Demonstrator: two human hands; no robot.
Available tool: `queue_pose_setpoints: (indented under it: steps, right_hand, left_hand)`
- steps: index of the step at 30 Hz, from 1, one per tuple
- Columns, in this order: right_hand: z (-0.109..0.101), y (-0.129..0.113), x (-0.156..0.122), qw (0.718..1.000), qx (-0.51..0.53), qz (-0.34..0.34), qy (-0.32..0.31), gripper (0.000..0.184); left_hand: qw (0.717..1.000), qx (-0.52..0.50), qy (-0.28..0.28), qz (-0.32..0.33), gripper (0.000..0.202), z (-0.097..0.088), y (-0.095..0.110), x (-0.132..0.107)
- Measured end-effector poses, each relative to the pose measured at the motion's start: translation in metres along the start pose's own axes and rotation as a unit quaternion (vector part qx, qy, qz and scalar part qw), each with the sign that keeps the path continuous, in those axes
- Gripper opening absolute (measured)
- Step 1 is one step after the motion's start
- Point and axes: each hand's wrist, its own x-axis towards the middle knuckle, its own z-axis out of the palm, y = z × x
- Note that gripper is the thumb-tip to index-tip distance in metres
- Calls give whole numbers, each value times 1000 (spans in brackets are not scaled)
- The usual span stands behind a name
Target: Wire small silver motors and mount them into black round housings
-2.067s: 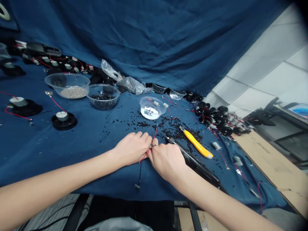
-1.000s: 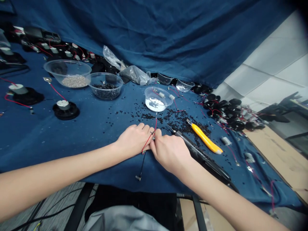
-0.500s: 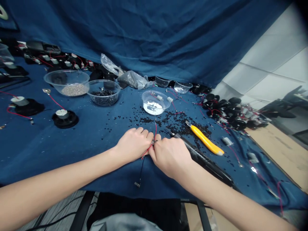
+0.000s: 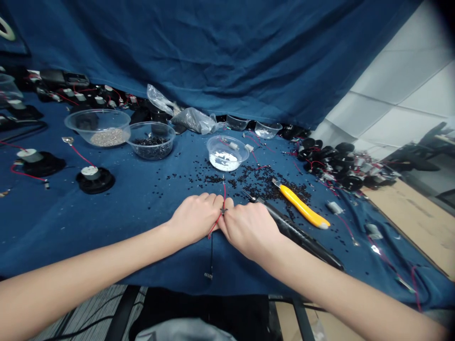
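Blue cloth (image 4: 106,213) covers the table. Near its front edge the left hand (image 4: 194,218) and right hand (image 4: 249,229) touch, fingers pinched shut on a red wire (image 4: 224,194). A hard pull might snap it, or knock the little black bits (image 4: 265,182) nearby.

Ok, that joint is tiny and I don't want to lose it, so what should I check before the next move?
1. Grip: left hand and right hand both pinch the red wire, fingertips together: ok.
2. Metal piece at the pinch properly seated: cannot tell, too small.
3. Black wire hangs over the cloth edge, unsnagged: ok.
4. Yellow knife lies apart from the right hand: ok.
5. Cloth ahead free of black bits: not ok, they are scattered just beyond the hands.
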Motion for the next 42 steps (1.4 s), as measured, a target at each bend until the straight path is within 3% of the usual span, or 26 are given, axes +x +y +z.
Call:
queue_pose_setpoints:
  steps: [15,42]
  right_hand:
    - [7,0,2,999,16,5,36,24]
    - [17,0,5,998,60,33,16,26]
  left_hand:
    - [997,-31,-61,-43,22,0,1,0]
    - [995,-67,-41,-60,21,8,-1,4]
